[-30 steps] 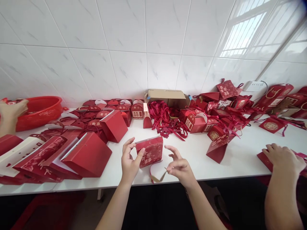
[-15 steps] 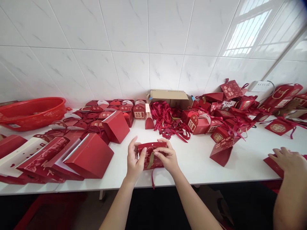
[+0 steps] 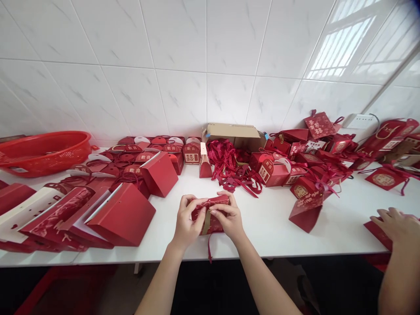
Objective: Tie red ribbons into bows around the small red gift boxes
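Observation:
A small red patterned gift box [image 3: 216, 223] sits near the table's front edge between my hands. My left hand [image 3: 189, 218] grips its left side, with the index finger bent over the top flap and the thumb at the front. At the right side, my right hand [image 3: 228, 214] holds the box, its thumb and index finger pinching at the front near the left thumb. A gold band [image 3: 206, 222] runs down the front of the box. From beneath it a dark red ribbon [image 3: 209, 249] hangs over the table edge.
Several larger red boxes [image 3: 121, 216] lean in a row at left, near a red plastic basket [image 3: 46, 153]. A cardboard box [image 3: 232, 131] with loose red ribbons [image 3: 226, 159] stands by the wall. Finished-looking boxes [image 3: 315, 162] pile up at right. Another person's hand [image 3: 393, 225] rests on a red box.
My left index finger has curled over the top of the box, and the left thumb has come closer to my right fingertips. The top flap now tilts and is partly covered.

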Action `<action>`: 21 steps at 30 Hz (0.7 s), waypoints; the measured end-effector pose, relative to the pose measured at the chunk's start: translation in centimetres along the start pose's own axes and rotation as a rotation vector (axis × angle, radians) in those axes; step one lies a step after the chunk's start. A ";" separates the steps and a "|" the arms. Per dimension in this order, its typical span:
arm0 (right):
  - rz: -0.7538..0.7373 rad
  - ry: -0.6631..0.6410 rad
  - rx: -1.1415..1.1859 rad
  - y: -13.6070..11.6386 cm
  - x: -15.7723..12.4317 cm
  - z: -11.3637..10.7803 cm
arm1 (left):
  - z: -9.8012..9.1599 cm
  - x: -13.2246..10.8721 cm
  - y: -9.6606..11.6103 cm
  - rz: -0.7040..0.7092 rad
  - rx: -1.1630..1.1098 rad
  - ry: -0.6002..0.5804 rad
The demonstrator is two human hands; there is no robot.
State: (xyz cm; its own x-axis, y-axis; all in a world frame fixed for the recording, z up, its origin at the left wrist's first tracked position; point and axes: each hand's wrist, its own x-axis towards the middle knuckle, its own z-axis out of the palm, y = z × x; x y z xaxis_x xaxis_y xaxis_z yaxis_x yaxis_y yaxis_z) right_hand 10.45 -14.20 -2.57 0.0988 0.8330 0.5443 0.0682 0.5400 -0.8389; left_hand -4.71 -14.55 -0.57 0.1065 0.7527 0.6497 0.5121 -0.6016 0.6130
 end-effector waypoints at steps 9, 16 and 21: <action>-0.072 0.070 -0.020 -0.1 -0.2 0.7 | 0.5 0.0 0.7 0.000 -0.146 -0.008; -0.060 0.063 0.155 -2.9 -0.9 0.0 | -0.4 -1.2 2.7 0.182 -0.219 0.022; -0.322 0.118 0.027 -5.9 -1.5 -1.8 | -1.3 -1.8 3.7 0.294 -0.038 0.229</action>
State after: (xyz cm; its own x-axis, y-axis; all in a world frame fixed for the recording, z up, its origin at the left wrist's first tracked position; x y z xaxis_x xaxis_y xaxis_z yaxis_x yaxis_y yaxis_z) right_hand 11.66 -18.81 1.61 0.1903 0.6003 0.7768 0.0881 0.7776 -0.6225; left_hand -4.11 -18.50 1.07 0.0482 0.4696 0.8816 0.4558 -0.7957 0.3989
